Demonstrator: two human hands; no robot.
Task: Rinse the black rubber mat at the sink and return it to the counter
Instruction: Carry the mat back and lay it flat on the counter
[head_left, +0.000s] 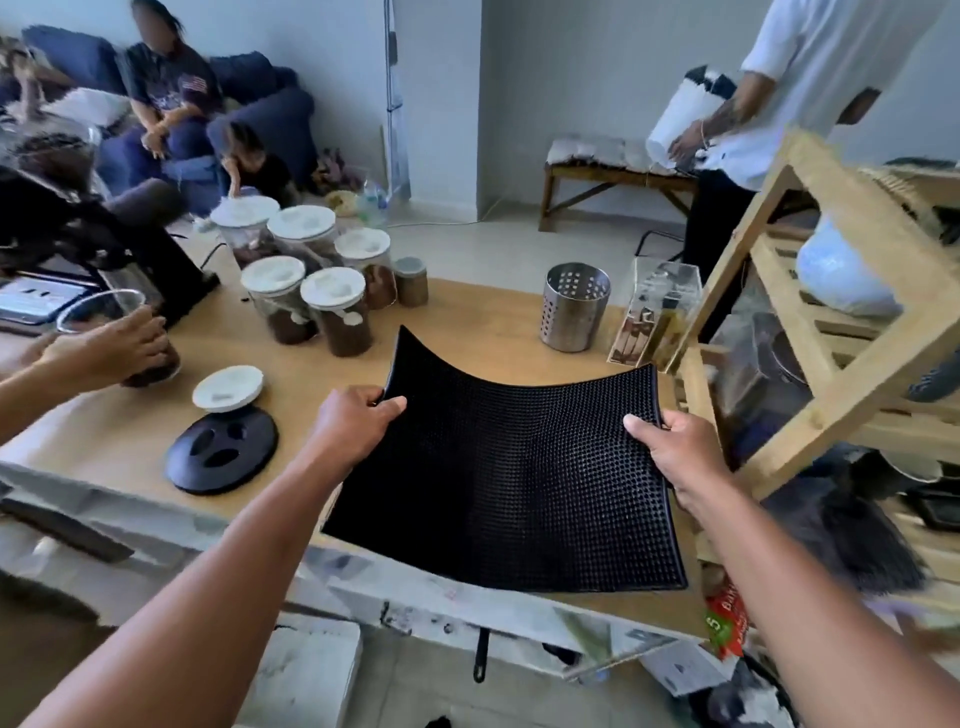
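Left hand (353, 423) and right hand (670, 452) grip the black rubber mat (509, 478) by opposite edges; it sags between them — over the wooden counter (467, 322).

Taking the mat (511, 467) as landmark: bare counter (467, 322) lies open beyond its far edge. Further on, to the far right, stand a steel holder (575, 306) and a clear box (655, 314). A wooden rack (810, 332) stands just beside its right edge, so that side is tight. To the far left a cluster of jars (311, 280) blocks the way. Left of the mat lie a black lid (222, 451) and a white lid (227, 388), with another person's hand (111, 349) on a glass (111, 322) beyond them. The near side is free.
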